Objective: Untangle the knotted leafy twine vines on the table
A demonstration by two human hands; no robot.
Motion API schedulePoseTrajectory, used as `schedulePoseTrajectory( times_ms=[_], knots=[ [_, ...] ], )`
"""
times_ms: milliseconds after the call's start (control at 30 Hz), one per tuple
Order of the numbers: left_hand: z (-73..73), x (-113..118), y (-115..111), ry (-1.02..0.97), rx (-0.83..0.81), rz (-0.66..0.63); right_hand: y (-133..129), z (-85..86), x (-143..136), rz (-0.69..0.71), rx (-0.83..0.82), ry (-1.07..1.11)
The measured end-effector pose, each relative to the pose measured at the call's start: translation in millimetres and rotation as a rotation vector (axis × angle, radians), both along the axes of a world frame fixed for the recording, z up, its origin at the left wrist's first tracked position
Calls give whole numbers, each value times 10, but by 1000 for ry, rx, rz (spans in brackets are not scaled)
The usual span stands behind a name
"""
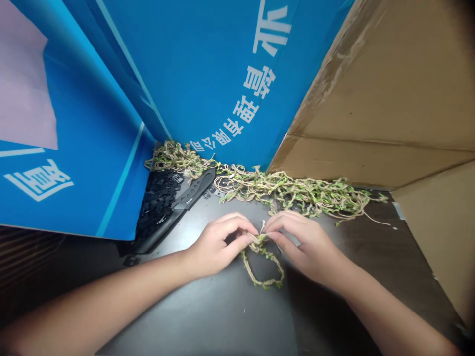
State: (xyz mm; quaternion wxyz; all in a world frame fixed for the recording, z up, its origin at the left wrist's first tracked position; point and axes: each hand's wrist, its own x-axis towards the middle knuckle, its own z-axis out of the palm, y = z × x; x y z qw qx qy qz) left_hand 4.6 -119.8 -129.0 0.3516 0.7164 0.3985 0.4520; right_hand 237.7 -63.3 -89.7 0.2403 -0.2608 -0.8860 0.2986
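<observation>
Left hand and right hand pinch the braided cord between fingertips. Cord loop hangs below. Long-handled black tool lies left.

Blue printed panels, brown cardboard

Table surface open on the near side, below the wrists; a hand could pass low there. Far side obstructed: tangled cord pile along the foot of the cardboard wall, blue panel upright behind. Black-handled tool lies across the left approach; the dark lower-left corner is probably partly blocked, poorly lit.
</observation>
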Motion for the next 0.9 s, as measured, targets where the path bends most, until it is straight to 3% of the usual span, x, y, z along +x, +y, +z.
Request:
schedulePoseTrajectory(
  times_ms=[100,267,500,700,900],
  knots=[
    [-13,-9,17,48,-4,-9,36,45,52,-55,-66,1],
    [-7,6,20,36,-32,4,64,20,93,-82,-326,-1],
    [11,26,-8,-29,-38,38,56,31,42,10,-367,-132],
    [-4,63,17,-267,-344,-158,85,56,13,-37,-378,-131],
    [-34,62,48,-324,-620,-168,90,68,26,42,-445,-69]
  ],
)
